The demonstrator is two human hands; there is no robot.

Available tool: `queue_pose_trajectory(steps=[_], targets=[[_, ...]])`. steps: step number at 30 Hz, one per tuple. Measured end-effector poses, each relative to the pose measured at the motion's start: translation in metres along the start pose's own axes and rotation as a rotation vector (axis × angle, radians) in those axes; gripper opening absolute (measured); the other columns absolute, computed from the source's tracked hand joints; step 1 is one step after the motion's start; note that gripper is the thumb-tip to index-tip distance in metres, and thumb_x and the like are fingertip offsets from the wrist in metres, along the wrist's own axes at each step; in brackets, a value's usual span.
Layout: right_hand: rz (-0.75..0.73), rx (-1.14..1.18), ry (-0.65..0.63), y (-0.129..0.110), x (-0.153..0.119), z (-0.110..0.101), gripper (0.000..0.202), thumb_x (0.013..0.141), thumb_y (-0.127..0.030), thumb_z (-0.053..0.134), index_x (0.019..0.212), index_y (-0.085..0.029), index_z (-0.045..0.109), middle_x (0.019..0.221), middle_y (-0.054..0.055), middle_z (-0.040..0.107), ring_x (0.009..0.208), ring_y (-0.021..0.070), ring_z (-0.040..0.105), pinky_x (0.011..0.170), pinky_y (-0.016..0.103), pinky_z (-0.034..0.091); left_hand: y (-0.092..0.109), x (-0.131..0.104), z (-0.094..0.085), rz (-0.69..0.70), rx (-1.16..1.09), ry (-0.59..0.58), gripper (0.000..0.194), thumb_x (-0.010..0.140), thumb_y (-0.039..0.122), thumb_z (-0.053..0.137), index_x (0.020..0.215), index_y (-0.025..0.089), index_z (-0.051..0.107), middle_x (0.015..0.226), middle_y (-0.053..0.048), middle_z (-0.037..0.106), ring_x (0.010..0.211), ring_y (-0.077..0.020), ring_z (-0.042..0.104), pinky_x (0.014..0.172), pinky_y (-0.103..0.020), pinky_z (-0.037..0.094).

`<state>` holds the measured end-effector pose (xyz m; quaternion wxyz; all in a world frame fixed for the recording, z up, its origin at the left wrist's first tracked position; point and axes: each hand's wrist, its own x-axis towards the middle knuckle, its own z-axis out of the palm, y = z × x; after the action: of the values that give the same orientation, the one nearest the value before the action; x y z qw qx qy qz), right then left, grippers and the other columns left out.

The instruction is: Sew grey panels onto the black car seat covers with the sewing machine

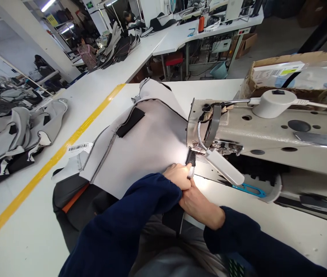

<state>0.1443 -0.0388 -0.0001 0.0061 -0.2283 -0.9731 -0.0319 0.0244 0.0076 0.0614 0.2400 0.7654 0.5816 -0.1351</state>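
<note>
A large grey foam-backed fabric piece (148,142) with stitched seams and a black underside lies spread under the head of a sewing machine (223,127). My left hand (178,176) has its fingers bent over the fabric's right edge, just in front of the needle area. Below and touching it, my right hand (199,202) grips the same edge; its fingertips are partly hidden. A narrow black strip (191,157) runs from the presser foot towards my fingers. Sewn on the grey side is a black patch (130,122), and a white barcode label (79,147) sits at the left edge.
A white lamp (225,168) hangs by the needle, with a blue plastic tool (249,189) close by. Yellow tape (50,163) crosses the white table. More grey covers (22,130) are piled left. A cardboard box (296,73) stands behind the machine. People sit farther back.
</note>
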Motion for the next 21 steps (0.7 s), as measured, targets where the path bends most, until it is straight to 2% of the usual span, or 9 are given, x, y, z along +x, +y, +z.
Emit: queue_pose_trajectory(steps=[6,9,11,14,16,21], targets=[[-0.004,-0.059,0.116,-0.012,-0.002,-0.002,0.028,0.078,-0.014,0.059,0.101,-0.002,0.069,0.101,0.027,0.066,0.097,0.0371,0.061,0.089,0.058,0.041,-0.004,0.021,-0.007,-0.015,-0.009,0.052,0.068,0.072,0.024,0.049,0.139,0.026,0.037,0.107,-0.009,0.065,0.095,-0.0259,0.063,0.075,-0.031,0.050],[0.027,-0.051,0.096,-0.015,-0.003,-0.002,0.026,0.077,-0.013,0.060,0.099,-0.003,0.070,0.096,0.025,0.067,0.097,0.0377,0.061,0.089,0.058,0.040,0.000,0.023,-0.004,-0.035,0.025,0.077,0.067,0.074,0.025,0.048,0.140,0.023,0.035,0.102,-0.011,0.066,0.091,-0.0271,0.063,0.073,-0.033,0.050],[0.039,-0.016,0.077,-0.013,-0.003,-0.002,0.024,0.077,-0.009,0.059,0.098,-0.007,0.071,0.096,0.022,0.068,0.095,0.0344,0.061,0.092,0.058,0.039,0.005,0.018,0.000,-0.030,0.065,0.093,0.064,0.075,0.024,0.047,0.139,0.021,0.036,0.099,-0.012,0.066,0.089,-0.0286,0.063,0.073,-0.037,0.051],[0.032,0.042,0.135,-0.007,-0.003,-0.002,0.029,0.078,-0.007,0.056,0.103,-0.014,0.070,0.102,0.016,0.068,0.094,0.0302,0.062,0.098,0.060,0.033,0.010,0.011,0.009,0.001,0.108,0.137,0.058,0.077,0.021,0.044,0.135,0.019,0.040,0.099,-0.011,0.066,0.086,-0.0292,0.064,0.073,-0.041,0.050],[0.045,0.039,0.152,-0.004,-0.002,-0.001,0.028,0.079,-0.008,0.057,0.102,-0.014,0.070,0.100,0.016,0.068,0.095,0.0318,0.061,0.099,0.063,0.031,0.010,0.011,0.012,0.012,0.114,0.153,0.052,0.079,0.021,0.044,0.131,0.020,0.045,0.098,-0.010,0.066,0.084,-0.0283,0.065,0.073,-0.040,0.050],[0.090,0.013,0.070,0.007,0.002,0.004,0.026,0.076,-0.008,0.058,0.099,-0.012,0.072,0.096,0.019,0.069,0.097,0.0344,0.060,0.098,0.065,0.029,0.005,0.031,0.005,0.044,0.127,0.168,0.036,0.081,0.022,0.042,0.115,0.016,0.054,0.095,-0.009,0.067,0.085,-0.0280,0.065,0.073,-0.038,0.050]])
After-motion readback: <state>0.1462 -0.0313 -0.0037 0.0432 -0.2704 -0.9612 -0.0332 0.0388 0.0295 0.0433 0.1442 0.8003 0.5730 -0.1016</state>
